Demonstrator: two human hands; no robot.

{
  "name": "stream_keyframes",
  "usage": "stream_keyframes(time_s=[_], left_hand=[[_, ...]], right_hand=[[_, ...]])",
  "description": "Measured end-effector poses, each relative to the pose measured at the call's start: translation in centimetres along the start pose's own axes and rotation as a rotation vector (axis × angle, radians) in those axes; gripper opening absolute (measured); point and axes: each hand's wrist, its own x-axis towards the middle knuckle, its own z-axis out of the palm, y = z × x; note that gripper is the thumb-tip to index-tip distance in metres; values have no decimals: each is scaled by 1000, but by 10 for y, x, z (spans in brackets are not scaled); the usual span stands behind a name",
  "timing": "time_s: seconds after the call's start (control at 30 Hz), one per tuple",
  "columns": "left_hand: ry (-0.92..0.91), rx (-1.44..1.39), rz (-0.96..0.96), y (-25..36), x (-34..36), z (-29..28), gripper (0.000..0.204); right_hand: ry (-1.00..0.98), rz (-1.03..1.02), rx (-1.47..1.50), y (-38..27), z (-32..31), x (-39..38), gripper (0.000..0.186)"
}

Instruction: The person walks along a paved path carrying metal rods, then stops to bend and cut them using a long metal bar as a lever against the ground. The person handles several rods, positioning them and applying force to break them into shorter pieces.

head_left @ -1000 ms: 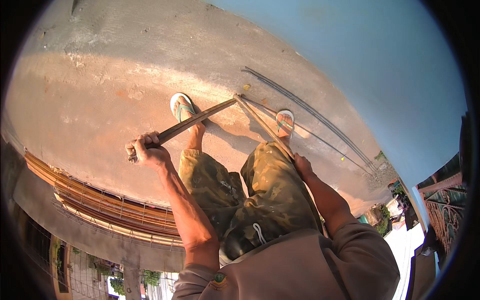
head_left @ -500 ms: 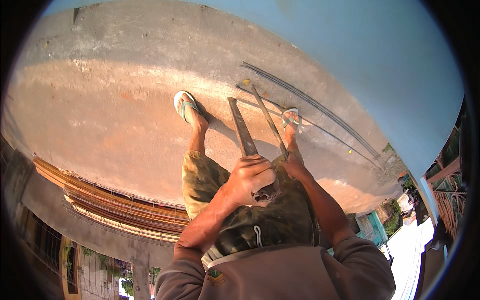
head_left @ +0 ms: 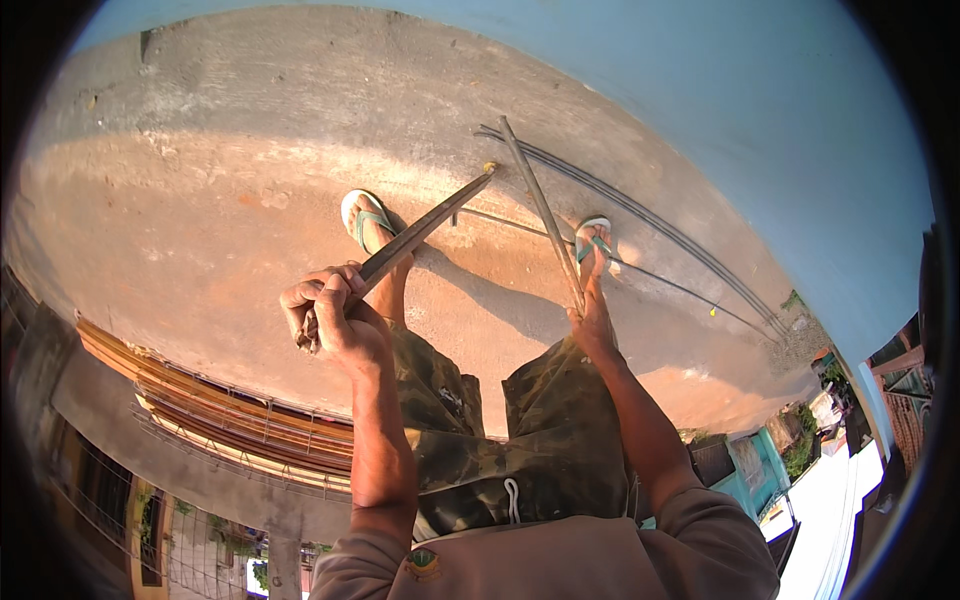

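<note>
My left hand (head_left: 340, 312) is closed round the near end of a dark, flat, tapering bar (head_left: 425, 228). What looks like rumpled cloth shows at the base of my grip. The bar slants up to the right, its far tip beside a small yellow thing (head_left: 489, 167). My right hand (head_left: 592, 325), lower between my right knee and foot, grips a grey-brown round pole (head_left: 541, 205) that leans away to the far left. The two far ends stand apart. A thin dark rod (head_left: 660, 280) with a short bent end lies on the ground, passing by my right foot.
Two long dark rods (head_left: 620, 200) curve across the concrete ground (head_left: 230, 220) toward a light blue wall (head_left: 780, 130). My sandalled left foot (head_left: 368, 220) and right foot (head_left: 593, 243) stand apart. Behind at left, long brown lengths (head_left: 230, 400) lie along a low ledge.
My left hand has swung left, away from my lap, tilting its bar to the right. The right-hand pole now reaches farther out. The thin rod's bent end has shifted toward me.
</note>
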Motion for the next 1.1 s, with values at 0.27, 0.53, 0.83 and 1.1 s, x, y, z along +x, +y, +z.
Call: stream_keyframes(time_s=[0.27, 0.53, 0.83, 1.1], left_hand=[[-77, 49, -40, -28, 8, -56, 11], [-130, -9, -164, -31, 6, -108, 15], [-116, 100, -154, -21, -41, -102, 21], [-91, 86, -156, -20, -30, -105, 10]], right_hand=[[277, -225, -232, 31, 54, 250, 36], [457, -246, -364, 54, 109, 317, 27], [231, -256, -157, 18, 114, 296, 35], [96, -179, -40, -33, 153, 295, 43]])
